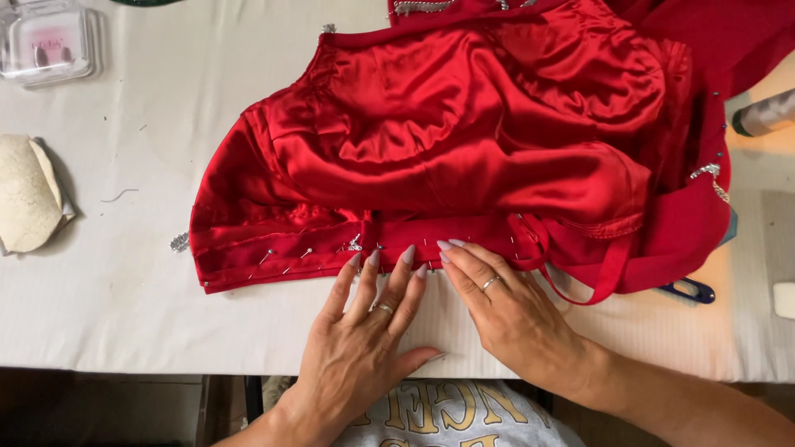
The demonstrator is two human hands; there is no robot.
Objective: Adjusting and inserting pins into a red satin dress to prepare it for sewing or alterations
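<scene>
head view: left hand (364, 327) and right hand (505, 310), both flat with fingers spread, fingertips touching the red satin bodice's (464, 141) pinned near hem (331, 252), which runs left-right.

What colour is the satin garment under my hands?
Bright red, shiny satin garment; the head view shows it.

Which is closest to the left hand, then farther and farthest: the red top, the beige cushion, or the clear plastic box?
From the left hand:
1. Red top, touching its fingertips, just ahead.
2. Beige cushion, far left on the table.
3. Clear plastic box, top left corner.
</scene>
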